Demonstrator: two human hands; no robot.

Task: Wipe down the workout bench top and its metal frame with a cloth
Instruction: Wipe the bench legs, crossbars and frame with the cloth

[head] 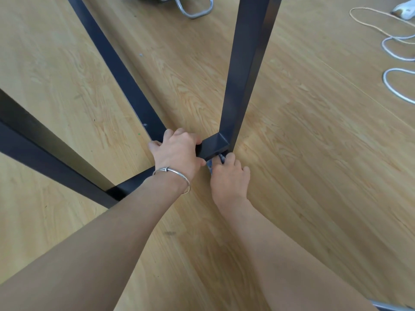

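1. Hands, overview: on my feed both bare forearms reach down and forward to the bottom of a dark square-tube metal frame (247,63) standing on a pale wood-grain floor (314,131).
2. Left hand (177,151): it grips the frame's low crossbar (213,145) just left of the corner where the crossbar meets the upright leg. The fingers are curled over the far side of the bar and the thumb lies along the near face, so the hand is clamped on the tube. A thin silver bangle (167,169) circles the wrist.
3. Right hand (229,178): it sits just below and beside the same corner, fingers bunched together round a blue-and-white patterned cloth (210,166).
4. Cloth position: I see only small folds of it, between the two hands and against the near lower edge of the crossbar (most of it is hidden inside the right fist). It touches the bar close to the corner joint.
5. Frame layout: a second dark bar runs away to the upper left, and a thicker one crosses the left edge of the view.
6. Surroundings: a chrome tube loop (195,14) lies at the top, coils of white cord (384,77) at the right, and part of a white shoe (404,10) in the upper right corner.
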